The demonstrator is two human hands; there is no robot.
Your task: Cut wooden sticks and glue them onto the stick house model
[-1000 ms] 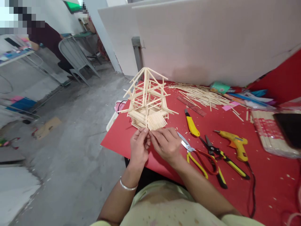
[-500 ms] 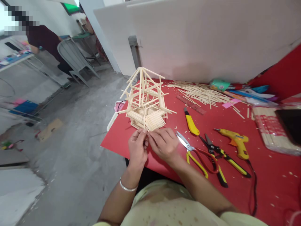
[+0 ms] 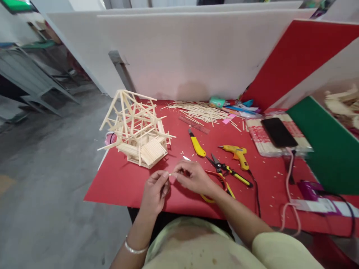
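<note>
My left hand (image 3: 155,191) is closed in a pinch on one end of a short pale wooden stick piece (image 3: 169,174). From the other side, the fingertips of my right hand (image 3: 195,178) pinch the same tiny piece, most of it covered by fingers. Behind my hands and to the left stands a house-like model (image 3: 153,151) built of thin wooden sticks, with an open roof frame; neither hand touches it. Under my right hand lie scissors with red and yellow handles (image 3: 208,198), partly hidden by the hand and forearm.
On the red table (image 3: 109,186) lie a yellow cutter knife (image 3: 197,145), black-and-yellow pruning shears (image 3: 231,172) and a corded glue gun (image 3: 237,152). Loose sticks (image 3: 199,111) are heaped at the back. A phone (image 3: 279,132) rests on bagged sticks. White boards (image 3: 179,52) stand behind.
The view has swung right, bringing the green board and cables into sight. My hands have drawn back from the model's front edge and now meet over the red table. The scissors are more covered.
</note>
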